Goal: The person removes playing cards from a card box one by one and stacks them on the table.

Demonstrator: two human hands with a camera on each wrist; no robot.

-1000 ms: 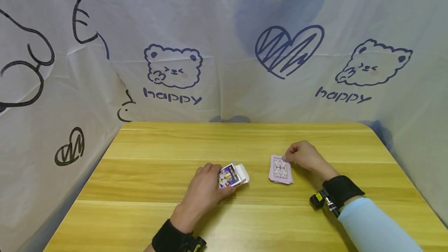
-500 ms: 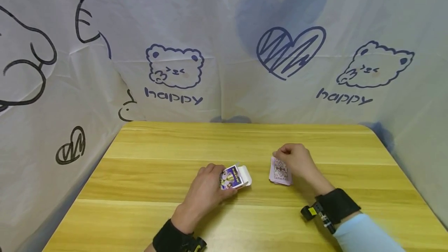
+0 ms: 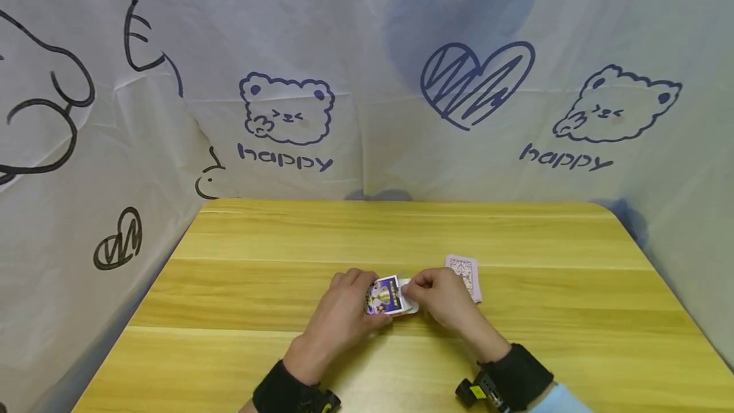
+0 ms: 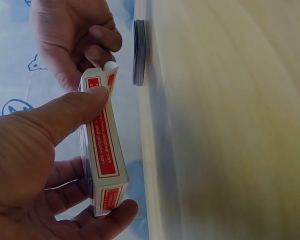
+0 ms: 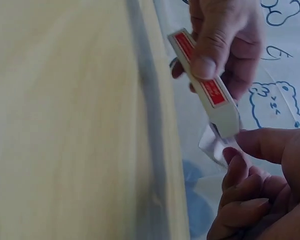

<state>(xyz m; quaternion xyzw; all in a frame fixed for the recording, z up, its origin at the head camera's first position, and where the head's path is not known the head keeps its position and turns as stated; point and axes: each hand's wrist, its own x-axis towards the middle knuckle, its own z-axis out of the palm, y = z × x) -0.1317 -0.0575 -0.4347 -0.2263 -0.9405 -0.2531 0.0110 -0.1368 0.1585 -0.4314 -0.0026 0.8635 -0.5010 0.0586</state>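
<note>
My left hand (image 3: 341, 308) grips a small playing-card box (image 3: 383, 296), its purple picture face turned up in the head view. In the left wrist view the thumb lies along the box's red-and-white narrow side. The white end flap (image 5: 211, 145) stands open at the box's right end. There my right hand (image 3: 444, 295) has its thumb and curled forefinger at the box's mouth, pinching at the flap's edge. Behind that hand a squared deck of playing cards (image 3: 467, 273) lies on the table, pink patterned backs up, partly covered by the hand. In the left wrist view the deck (image 4: 139, 52) shows edge-on.
The wood-grain table (image 3: 258, 241) spreads around both hands. White cloth (image 3: 367, 145) with drawn bears and hearts hangs along the back and both sides. Black bands with small cameras (image 3: 473, 392) sit on both wrists.
My right hand has left the deck and moved left and toward me to the open end of the box. The left hand with the box has shifted slightly right.
</note>
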